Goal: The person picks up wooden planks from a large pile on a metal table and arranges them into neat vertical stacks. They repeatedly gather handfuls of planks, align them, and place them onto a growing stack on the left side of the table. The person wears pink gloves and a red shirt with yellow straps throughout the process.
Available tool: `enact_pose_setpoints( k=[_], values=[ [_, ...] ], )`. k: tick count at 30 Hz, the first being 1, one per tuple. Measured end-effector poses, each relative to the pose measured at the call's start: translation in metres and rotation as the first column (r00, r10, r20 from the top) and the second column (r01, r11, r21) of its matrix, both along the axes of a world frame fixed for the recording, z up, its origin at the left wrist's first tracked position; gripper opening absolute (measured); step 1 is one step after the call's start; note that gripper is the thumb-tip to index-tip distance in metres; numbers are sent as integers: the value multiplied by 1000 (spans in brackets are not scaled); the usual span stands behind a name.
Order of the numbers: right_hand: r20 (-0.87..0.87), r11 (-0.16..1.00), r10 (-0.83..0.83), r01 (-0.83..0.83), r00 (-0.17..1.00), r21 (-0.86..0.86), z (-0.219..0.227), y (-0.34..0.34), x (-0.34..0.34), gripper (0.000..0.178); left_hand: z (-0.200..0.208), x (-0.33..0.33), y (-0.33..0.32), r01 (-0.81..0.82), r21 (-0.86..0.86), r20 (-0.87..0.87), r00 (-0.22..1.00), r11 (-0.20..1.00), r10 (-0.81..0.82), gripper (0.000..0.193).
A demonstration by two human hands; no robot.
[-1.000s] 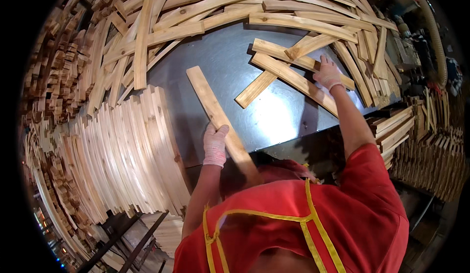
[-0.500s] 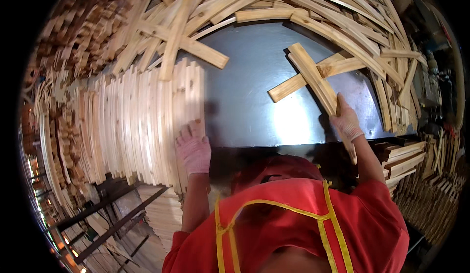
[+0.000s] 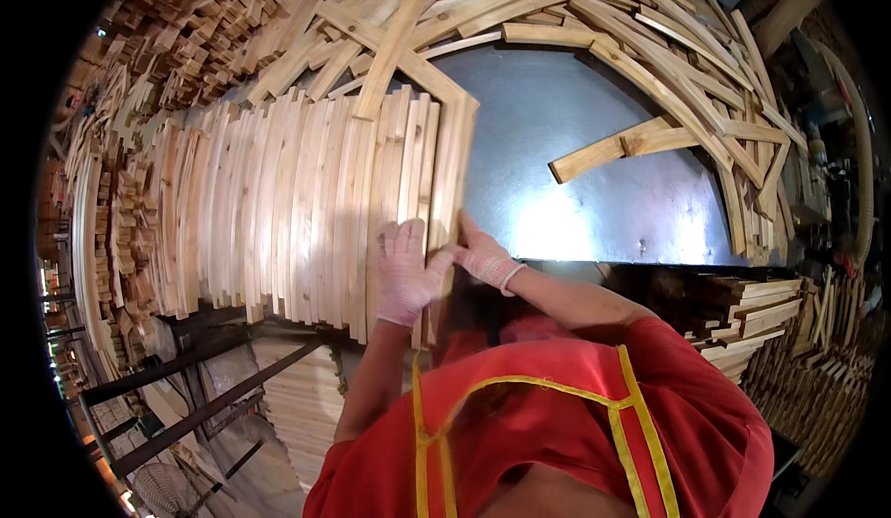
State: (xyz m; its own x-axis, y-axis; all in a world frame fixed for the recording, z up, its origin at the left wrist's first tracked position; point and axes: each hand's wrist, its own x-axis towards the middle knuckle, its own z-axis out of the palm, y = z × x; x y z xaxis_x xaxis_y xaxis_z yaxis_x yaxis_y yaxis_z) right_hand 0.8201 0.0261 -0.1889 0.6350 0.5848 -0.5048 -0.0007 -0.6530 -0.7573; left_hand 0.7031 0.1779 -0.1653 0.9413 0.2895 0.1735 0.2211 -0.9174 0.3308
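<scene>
Mid-frame, the left hand (image 3: 405, 272) lies on the board row (image 3: 297, 202), grip spread; the right hand (image 3: 483, 258) touches the end board (image 3: 453, 170), its grip I can't tell.

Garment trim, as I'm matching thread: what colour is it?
The garment trim is yellow, clearest in the head view.

Pale hose (image 3: 862, 137), dark metal bars (image 3: 218, 406)

Pinkish-white gloves (image 3: 404, 277) cover the hands (image 3: 484, 260); pale cream slats (image 3: 306, 193) with tan grain lie left of them, a blue-grey surface (image 3: 520, 110) right, red clothing (image 3: 538, 416) with yellow trim (image 3: 630, 376) below.
</scene>
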Motion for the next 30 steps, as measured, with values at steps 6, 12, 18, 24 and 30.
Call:
enact_pose_setpoints(
  k=[6, 12, 18, 24, 30],
  values=[
    [88, 982, -47, 30, 995, 188, 14, 12, 146, 48, 34, 27, -22, 16, 119, -119, 993, 993, -1, 78],
    [454, 999, -1, -23, 891, 48, 9, 66, 271, 54, 21, 50, -26, -41, 187, 45, 998, 981, 33, 54],
    [232, 969, 133, -176, 963, 172, -7, 126, 325, 57, 21, 53, -35, -59, 194, -94, 993, 979, 78, 62],
    [363, 942, 83, -192, 928, 275, 74, 79, 388, 45, 34, 67, -43, -96, 235, -112, 986, 967, 125, 56],
    [-130, 862, -55, 113, 990, 494, 67, -67, 307, 54, 43, 59, -51, -102, 359, -56, 990, 928, 130, 38]
  ],
)
